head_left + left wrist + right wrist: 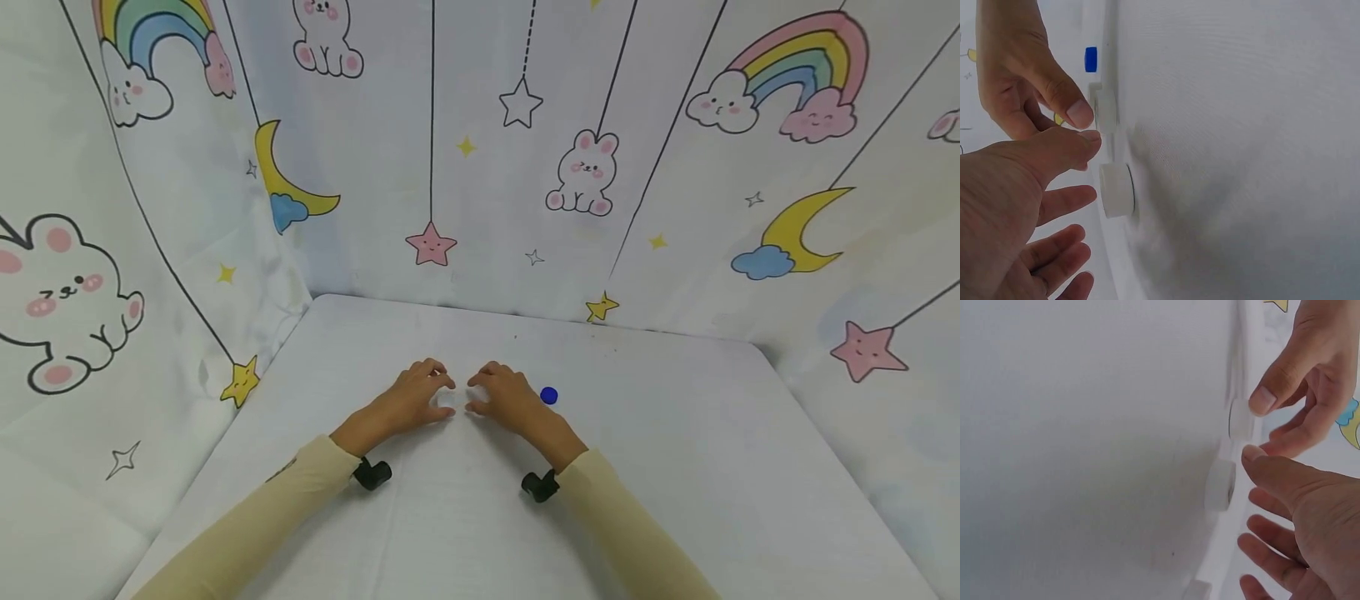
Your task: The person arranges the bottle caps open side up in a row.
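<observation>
My left hand [411, 400] curves loosely beside a short white cylinder [1117, 190], its thumb and fingers apart. Opposite it, my right hand [510, 402] is held the same way near a second white piece [1219, 486], round with a hollow-looking face. Neither hand visibly grips anything. On the table just right of the right hand lies a small round blue piece, like a bottle cap [549, 396]. In the head view the white pieces are faint against the cloth and partly covered by the fingers.
A white cloth covers the table [465, 517]. Printed fabric with rabbits, stars and rainbows [480, 183] hangs at the back and sides. A black wrist camera [372, 473] sits under the left sleeve, another [540, 486] under the right. Another pale piece [1197, 590] shows at the right wrist view's bottom edge.
</observation>
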A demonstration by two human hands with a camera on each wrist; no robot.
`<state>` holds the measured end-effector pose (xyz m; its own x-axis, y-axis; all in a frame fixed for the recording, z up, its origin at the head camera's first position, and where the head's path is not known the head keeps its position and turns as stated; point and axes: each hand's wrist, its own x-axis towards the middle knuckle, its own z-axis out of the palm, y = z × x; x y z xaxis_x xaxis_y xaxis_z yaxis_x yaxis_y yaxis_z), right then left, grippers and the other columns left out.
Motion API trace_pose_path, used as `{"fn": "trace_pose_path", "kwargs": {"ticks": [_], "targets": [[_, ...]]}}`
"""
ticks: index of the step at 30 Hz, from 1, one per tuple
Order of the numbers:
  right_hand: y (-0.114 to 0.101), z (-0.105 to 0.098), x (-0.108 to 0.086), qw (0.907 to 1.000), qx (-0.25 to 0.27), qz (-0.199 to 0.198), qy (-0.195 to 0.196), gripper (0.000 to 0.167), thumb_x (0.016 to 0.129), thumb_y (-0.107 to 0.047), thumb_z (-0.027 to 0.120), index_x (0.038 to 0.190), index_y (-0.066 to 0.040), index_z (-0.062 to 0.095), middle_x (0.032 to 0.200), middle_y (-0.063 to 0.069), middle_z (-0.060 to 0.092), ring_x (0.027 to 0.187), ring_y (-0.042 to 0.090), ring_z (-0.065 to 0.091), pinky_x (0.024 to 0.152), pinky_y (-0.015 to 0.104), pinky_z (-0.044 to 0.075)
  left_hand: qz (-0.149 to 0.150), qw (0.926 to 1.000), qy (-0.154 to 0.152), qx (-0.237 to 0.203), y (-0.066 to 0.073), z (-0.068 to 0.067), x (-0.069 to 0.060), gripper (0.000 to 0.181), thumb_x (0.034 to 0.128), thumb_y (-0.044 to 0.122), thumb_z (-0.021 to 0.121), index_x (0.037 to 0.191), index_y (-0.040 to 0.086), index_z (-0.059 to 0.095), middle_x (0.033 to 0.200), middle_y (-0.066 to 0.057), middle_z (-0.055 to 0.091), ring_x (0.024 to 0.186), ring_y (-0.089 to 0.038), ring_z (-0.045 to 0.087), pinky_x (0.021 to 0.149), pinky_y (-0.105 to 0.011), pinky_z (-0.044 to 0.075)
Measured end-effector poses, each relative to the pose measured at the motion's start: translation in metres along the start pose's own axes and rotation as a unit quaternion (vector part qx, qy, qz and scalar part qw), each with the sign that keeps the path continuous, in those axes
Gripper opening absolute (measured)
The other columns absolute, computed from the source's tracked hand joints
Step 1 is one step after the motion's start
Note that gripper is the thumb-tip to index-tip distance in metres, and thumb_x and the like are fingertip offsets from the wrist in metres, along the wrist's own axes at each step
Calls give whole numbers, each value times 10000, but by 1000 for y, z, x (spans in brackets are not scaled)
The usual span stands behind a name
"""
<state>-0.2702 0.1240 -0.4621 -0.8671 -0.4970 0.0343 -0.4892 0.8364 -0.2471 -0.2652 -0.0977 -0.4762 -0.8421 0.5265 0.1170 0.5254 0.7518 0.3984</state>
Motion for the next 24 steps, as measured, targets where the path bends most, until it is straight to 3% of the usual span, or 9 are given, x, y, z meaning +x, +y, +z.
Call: {"fn": "trace_pose_path", "kwargs": {"ticks": [11, 24], "targets": [[9, -9, -14, 9999, 68, 73, -11, 389, 949, -350, 810, 1264, -126, 757, 1296, 106, 669, 1232, 298, 635, 1046, 592, 503, 232, 9996, -178, 51, 21, 2, 18, 380, 956, 292, 809, 1273, 108, 705, 1418, -153, 539, 1312, -368, 514, 1073, -558, 435], [16, 5, -20, 9999, 149, 43, 65, 301, 957, -307, 807, 1210, -147, 776, 1269, 88, 674, 1193, 286, 643, 1008, 550, 515, 401, 9989, -213, 73, 31, 11, 25, 281, 936, 263, 825, 1171, 131, 741, 1412, -168, 556, 1304, -375, 521, 1059, -575, 435]]}}
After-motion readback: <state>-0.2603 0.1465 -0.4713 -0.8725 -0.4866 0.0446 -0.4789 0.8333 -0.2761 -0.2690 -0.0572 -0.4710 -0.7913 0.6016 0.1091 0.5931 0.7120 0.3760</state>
